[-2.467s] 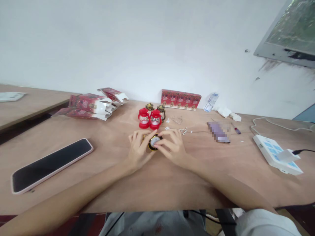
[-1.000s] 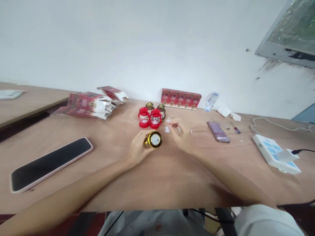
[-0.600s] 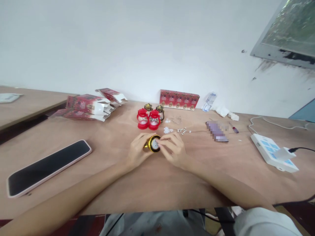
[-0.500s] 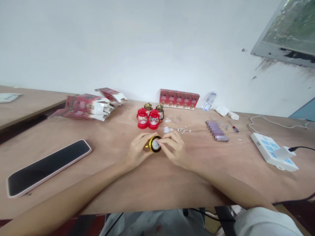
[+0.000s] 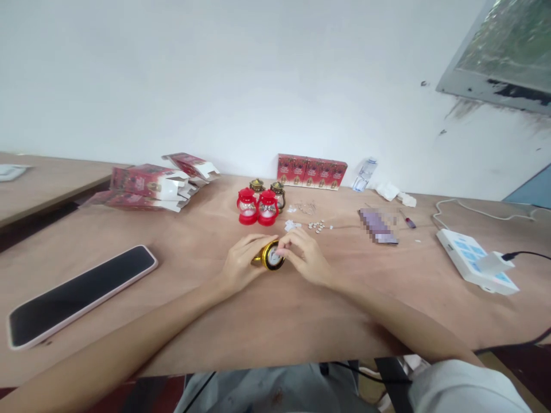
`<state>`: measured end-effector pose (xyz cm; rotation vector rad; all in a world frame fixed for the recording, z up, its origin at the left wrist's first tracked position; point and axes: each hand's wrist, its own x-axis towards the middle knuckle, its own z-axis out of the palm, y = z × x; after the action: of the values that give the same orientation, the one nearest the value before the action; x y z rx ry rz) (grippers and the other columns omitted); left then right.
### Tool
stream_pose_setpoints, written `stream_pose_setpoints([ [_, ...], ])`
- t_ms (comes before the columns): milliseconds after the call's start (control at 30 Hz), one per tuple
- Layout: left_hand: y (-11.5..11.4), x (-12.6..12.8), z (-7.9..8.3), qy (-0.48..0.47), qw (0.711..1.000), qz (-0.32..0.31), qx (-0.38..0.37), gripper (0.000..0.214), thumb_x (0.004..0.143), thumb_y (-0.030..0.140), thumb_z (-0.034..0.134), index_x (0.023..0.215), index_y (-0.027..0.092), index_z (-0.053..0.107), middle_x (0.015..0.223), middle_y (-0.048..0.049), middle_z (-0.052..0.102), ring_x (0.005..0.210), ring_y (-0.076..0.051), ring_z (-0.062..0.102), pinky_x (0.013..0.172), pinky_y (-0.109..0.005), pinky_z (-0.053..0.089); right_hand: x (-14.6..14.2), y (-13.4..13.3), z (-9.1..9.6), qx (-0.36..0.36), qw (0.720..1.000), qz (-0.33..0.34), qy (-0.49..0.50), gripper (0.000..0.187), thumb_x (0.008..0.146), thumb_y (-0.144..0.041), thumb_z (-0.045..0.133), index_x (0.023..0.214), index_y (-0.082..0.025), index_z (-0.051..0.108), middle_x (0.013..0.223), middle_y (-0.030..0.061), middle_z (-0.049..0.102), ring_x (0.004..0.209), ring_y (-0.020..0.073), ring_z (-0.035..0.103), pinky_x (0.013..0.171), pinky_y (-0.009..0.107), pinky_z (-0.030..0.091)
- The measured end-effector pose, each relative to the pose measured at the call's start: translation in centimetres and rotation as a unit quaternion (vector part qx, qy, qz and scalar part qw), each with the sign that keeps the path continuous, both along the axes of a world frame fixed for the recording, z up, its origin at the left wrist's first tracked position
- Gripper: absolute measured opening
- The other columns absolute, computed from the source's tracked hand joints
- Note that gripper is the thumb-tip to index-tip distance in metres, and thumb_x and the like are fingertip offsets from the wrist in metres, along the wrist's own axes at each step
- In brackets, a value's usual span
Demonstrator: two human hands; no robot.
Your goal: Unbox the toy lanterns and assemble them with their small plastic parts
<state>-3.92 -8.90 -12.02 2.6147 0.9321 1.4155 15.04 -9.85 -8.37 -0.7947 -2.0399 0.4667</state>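
Observation:
My left hand (image 5: 241,263) is closed around a small gold lantern (image 5: 263,259), tipped so that its round underside with a white centre faces me. At that white centre, the thumb and forefinger of my right hand (image 5: 306,256) are pinched together. Whatever sits between those fingertips is too small or hidden to make out. Beyond my hands stand two red lanterns (image 5: 267,207), with two bronze-coloured lanterns (image 5: 278,189) right behind them. Several button cells (image 5: 317,226) and small white pieces (image 5: 291,225) lie scattered past my right hand.
A row of red printed boxes (image 5: 311,171) stands against the wall. Opened boxes (image 5: 146,186) pile up at back left. A phone (image 5: 81,295) lies at left. On the right are a purple packet (image 5: 377,226), a screwdriver (image 5: 408,220) and a power strip (image 5: 471,261).
My right fingers have drawn closer together and shifted slightly over the lantern's underside. The gold lantern has turned a little in my left hand. The camera view has shifted slightly.

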Motion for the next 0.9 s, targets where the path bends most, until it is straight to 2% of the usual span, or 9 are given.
stream_pose_setpoints([
  [67,-0.1,0.1,0.3,-0.02,1.0,0.01,-0.017,0.038,0.081,0.029,0.062,0.117,0.019,0.055,0.109,-0.0092,0.064,0.1,-0.018,0.061,0.086,-0.032,0.052,0.6,1.1,0.3,-0.027,0.999,-0.015,0.039,0.016,0.089,-0.029,0.049,0.077,-0.019,0.054,0.077,0.0003,0.055,0.076,0.013,0.051,0.074,0.026,0.038],
  [167,-0.2,0.1,0.5,-0.047,0.998,0.011,-0.037,0.04,0.081,0.03,0.063,0.118,0.019,0.053,0.114,-0.0088,0.063,0.104,-0.019,0.06,0.087,-0.032,0.052,2.1,4.1,0.0,-0.069,0.989,-0.108,0.072,0.016,0.088,-0.03,0.047,0.08,-0.019,0.054,0.08,0.0007,0.057,0.075,0.0127,0.052,0.071,0.025,0.039],
  [267,0.0,0.0,0.4,-0.067,0.996,-0.002,-0.051,0.047,0.079,0.029,0.065,0.122,0.018,0.05,0.12,-0.0091,0.061,0.109,-0.02,0.058,0.087,-0.03,0.053,3.5,7.3,-1.4,-0.135,0.972,-0.189,-0.047,0.014,0.085,-0.025,0.049,0.076,-0.017,0.055,0.077,0.0021,0.058,0.07,0.0135,0.052,0.068,0.026,0.038],
  [333,0.1,0.0,0.2,-0.075,0.996,-0.007,-0.055,0.05,0.079,0.03,0.065,0.124,0.019,0.048,0.122,-0.009,0.059,0.112,-0.021,0.057,0.087,-0.031,0.053,4.1,8.6,-2.6,-0.161,0.962,-0.197,-0.102,0.011,0.082,-0.02,0.052,0.073,-0.016,0.056,0.071,0.0024,0.058,0.066,0.0144,0.052,0.066,0.027,0.038],
  [433,0.2,0.0,-0.1,-0.077,0.996,-0.011,-0.051,0.051,0.079,0.031,0.065,0.125,0.02,0.047,0.124,-0.0084,0.059,0.114,-0.023,0.056,0.091,-0.035,0.052,4.1,8.9,-3.8,-0.152,0.961,-0.202,-0.117,0.005,0.078,-0.015,0.055,0.074,-0.016,0.059,0.074,0.0037,0.06,0.071,0.0166,0.054,0.068,0.029,0.039],
  [533,0.3,0.0,-0.2,-0.072,0.996,-0.011,-0.047,0.05,0.078,0.032,0.065,0.124,0.02,0.048,0.123,-0.0087,0.059,0.113,-0.024,0.057,0.094,-0.04,0.051,3.5,7.5,-3.5,-0.084,0.969,-0.217,-0.088,0.003,0.078,-0.017,0.057,0.079,-0.017,0.059,0.083,0.0042,0.06,0.079,0.0171,0.054,0.074,0.03,0.04],
  [700,0.2,0.1,0.0,-0.061,0.997,-0.004,-0.039,0.048,0.079,0.029,0.065,0.123,0.019,0.048,0.122,-0.0094,0.06,0.112,-0.023,0.057,0.095,-0.039,0.05,1.5,2.0,-1.3,0.16,0.974,-0.154,0.047,0.007,0.085,-0.02,0.054,0.085,-0.019,0.061,0.08,0.0031,0.06,0.075,0.0142,0.054,0.071,0.028,0.043],
  [800,0.2,0.2,0.1,-0.056,0.998,-0.005,-0.019,0.046,0.08,0.027,0.064,0.122,0.018,0.048,0.12,-0.0105,0.06,0.112,-0.022,0.057,0.095,-0.038,0.049,0.3,-0.9,-0.7,0.225,0.969,-0.101,-0.005,0.012,0.085,-0.018,0.055,0.093,-0.02,0.064,0.084,0.005,0.061,0.079,0.0151,0.055,0.074,0.03,0.044],
  [900,0.1,0.2,0.0,-0.048,0.999,-0.011,-0.003,0.044,0.082,0.028,0.062,0.122,0.018,0.049,0.117,-0.0115,0.061,0.111,-0.021,0.057,0.094,-0.038,0.049,-0.4,-1.9,-1.3,0.261,0.959,-0.093,-0.064,0.021,0.085,-0.021,0.057,0.105,-0.02,0.064,0.091,0.0069,0.063,0.08,0.0166,0.054,0.073,0.032,0.044],
])
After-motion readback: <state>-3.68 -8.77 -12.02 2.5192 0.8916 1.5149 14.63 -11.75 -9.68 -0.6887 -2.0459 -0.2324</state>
